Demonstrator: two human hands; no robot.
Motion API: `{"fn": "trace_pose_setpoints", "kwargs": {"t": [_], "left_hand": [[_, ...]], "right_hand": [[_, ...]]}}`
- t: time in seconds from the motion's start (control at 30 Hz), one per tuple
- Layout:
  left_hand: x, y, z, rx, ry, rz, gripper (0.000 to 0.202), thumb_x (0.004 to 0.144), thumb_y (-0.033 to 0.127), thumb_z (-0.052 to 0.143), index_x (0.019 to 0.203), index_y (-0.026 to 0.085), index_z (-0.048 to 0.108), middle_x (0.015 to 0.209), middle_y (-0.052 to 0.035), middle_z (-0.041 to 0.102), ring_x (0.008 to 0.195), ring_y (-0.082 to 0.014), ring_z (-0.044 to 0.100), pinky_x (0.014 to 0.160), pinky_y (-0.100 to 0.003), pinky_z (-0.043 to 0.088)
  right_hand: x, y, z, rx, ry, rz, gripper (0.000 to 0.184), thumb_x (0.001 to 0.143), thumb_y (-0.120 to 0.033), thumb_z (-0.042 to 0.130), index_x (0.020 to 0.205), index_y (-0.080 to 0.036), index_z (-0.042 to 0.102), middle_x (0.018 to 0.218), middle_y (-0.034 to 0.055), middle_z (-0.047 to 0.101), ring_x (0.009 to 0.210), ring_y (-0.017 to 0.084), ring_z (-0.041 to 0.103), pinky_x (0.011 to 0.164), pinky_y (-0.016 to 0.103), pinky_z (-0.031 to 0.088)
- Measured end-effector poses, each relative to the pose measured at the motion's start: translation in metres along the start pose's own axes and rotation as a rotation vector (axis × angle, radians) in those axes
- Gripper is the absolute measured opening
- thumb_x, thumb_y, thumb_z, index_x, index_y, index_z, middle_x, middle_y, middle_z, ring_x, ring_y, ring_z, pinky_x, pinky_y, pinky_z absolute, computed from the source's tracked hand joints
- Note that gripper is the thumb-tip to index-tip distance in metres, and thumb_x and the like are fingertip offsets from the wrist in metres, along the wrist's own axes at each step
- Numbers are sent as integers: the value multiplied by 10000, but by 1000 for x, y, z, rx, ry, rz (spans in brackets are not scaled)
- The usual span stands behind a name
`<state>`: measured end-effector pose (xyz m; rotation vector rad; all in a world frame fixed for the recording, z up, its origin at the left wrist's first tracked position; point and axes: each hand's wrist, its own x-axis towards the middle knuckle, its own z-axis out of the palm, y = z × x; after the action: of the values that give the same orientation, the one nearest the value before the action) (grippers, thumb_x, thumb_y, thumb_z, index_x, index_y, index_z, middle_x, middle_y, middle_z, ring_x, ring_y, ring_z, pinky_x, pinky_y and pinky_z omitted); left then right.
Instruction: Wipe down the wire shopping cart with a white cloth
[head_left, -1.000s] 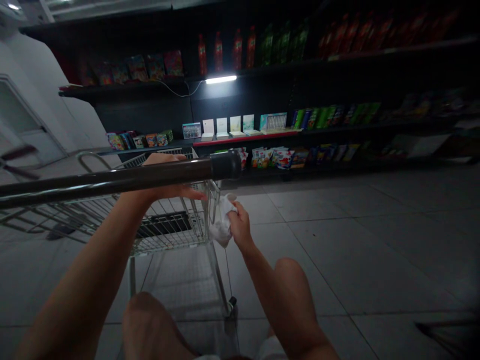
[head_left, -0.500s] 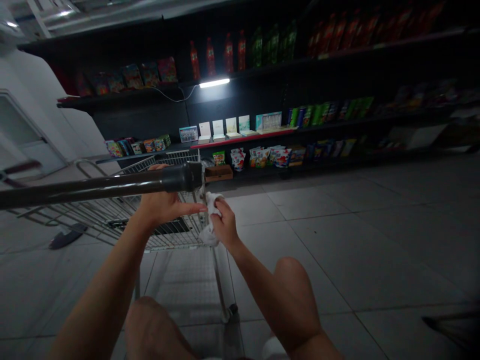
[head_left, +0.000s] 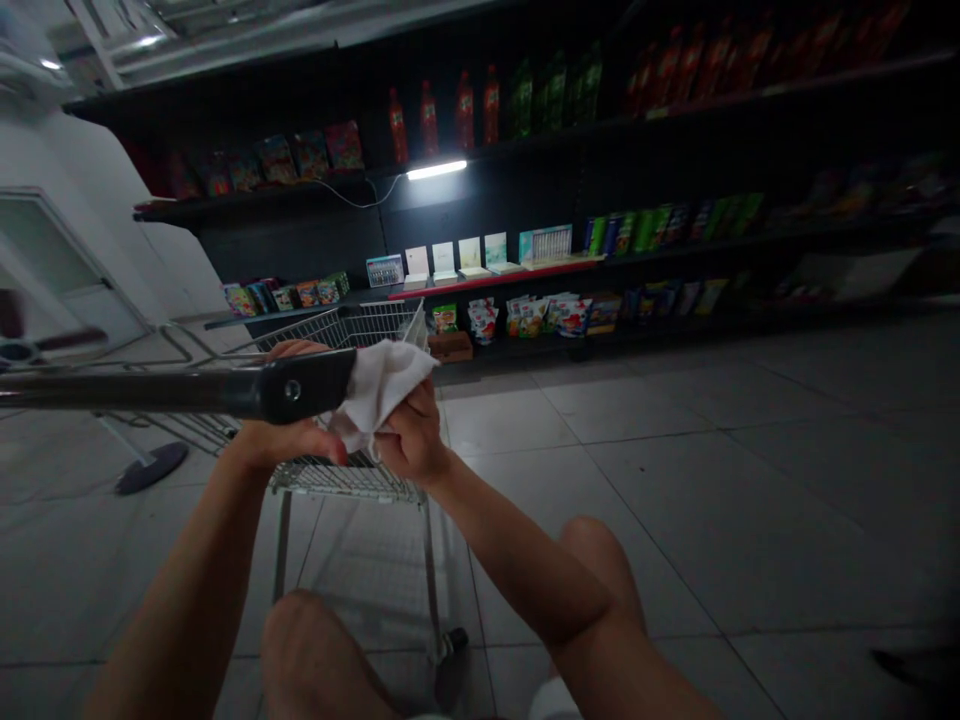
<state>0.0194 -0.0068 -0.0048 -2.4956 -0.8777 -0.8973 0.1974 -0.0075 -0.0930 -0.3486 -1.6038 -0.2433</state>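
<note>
A shopping cart point(head_left: 352, 483) stands in front of me, its dark handle point(head_left: 187, 390) reaching in from the left. Wrapped around that handle near its right end is my left hand point(head_left: 281, 440); fingertips show beyond the bar and the thumb stretches out below it. My right hand point(head_left: 415, 435) is closed on a white cloth point(head_left: 386, 385). The cloth lies against the handle's end cap and covers its tip. Part of the right fingers is hidden behind the cloth.
Dark shelves point(head_left: 480, 215) with bottles, packets, cans and small books run across the back, lit by a tube light point(head_left: 436, 170). A round dark base on a pole point(head_left: 152, 468) stands left of the cart. A brown box point(head_left: 451, 347) sits low by the shelf.
My right hand has brought the cloth up and left, from the cart's side frame onto the handle's end. The handle end has swung left and nearer, and my left hand has shifted left with it.
</note>
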Motion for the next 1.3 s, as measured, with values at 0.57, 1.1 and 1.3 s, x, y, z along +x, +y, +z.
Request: {"fn": "trace_pose_setpoints", "kwargs": {"t": [0.57,1.1,1.3], "left_hand": [[-38,13,-9,160,216,-132,693,766,814,414,1167,256,506,1084,-98,571,1138,-319,530,1043,-559,366],[-33,7,-3,125,339,-179,396,668,520,747,842,244,523,807,-7,471,841,-239,519,825,-457,425],[-32,7,-2,120,382,-168,342,665,472,709,811,256,488,776,-10,476,833,-248,503,825,-447,381]], "right_hand": [[85,15,29,70,175,187,252,918,-205,370,1073,-188,568,1124,56,544,1193,170,516,1059,407,442],[44,77,25,747,-543,517,442,807,-354,682,1204,-207,553,1158,25,602,1050,137,563,964,318,487],[61,88,15,940,-819,743,289,788,-297,706,1022,-149,623,908,-4,642,805,84,554,715,176,481]]}}
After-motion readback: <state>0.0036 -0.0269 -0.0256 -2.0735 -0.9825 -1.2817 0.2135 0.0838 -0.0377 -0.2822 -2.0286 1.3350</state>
